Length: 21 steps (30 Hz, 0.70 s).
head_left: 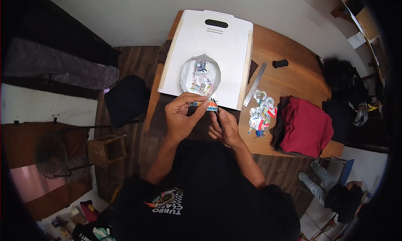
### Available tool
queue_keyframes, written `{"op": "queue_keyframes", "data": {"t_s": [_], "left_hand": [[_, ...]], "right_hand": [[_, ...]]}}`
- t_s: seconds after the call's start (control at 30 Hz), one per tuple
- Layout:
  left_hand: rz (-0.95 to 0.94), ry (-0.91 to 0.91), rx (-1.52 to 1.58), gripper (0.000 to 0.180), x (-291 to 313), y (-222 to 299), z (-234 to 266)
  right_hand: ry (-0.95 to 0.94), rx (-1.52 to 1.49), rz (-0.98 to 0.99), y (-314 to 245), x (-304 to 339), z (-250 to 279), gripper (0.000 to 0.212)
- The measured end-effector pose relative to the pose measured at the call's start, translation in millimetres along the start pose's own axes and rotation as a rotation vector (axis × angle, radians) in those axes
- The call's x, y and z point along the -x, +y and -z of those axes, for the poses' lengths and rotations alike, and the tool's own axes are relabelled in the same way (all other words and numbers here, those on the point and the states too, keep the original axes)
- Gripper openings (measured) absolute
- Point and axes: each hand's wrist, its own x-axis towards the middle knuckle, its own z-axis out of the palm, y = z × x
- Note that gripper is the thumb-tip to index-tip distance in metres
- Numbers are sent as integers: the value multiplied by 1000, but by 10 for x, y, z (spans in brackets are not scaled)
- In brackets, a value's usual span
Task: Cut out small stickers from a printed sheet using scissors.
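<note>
My left hand (183, 116) pinches a small printed sticker (211, 105) with orange and blue lettering between thumb and fingertips. Small black-handled scissors (217, 113) are in my right hand (228, 130), their tips up against the sticker's right part. Just beyond my hands, a round, pale, shallow container (184, 79) holds several colourful printed cut-outs (202, 79). It rests on a white board (226, 52) with a dark oval slot near its far edge. How far the blades are parted is too small to tell.
Right of the board, a metal ruler (255, 85) lies on the wooden table (289, 48). Nearby are a heap of printed scraps (260, 115), folded red cloth (307, 125) and a small black item (280, 63). A dark stool (127, 100) stands left; another person (335, 190) is at lower right.
</note>
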Motion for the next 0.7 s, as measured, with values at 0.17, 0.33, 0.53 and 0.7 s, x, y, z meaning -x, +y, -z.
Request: {"op": "queue_keyframes", "data": {"t_s": [0.17, 0.33, 0.53, 0.7], "left_hand": [[-9, -1, -2, 20, -2, 2, 0], [14, -2, 46, 28, -21, 75, -29], [-41, 52, 3, 39, -70, 69, -38], [-55, -14, 1, 27, -71, 49, 27]], "right_hand": [[-16, -10, -14, -19, 8, -4, 39], [-23, 10, -29, -28, 21, 0, 39], [-46, 58, -24, 33, 64, 92, 38], [-53, 81, -7, 24, 74, 72, 36]]}}
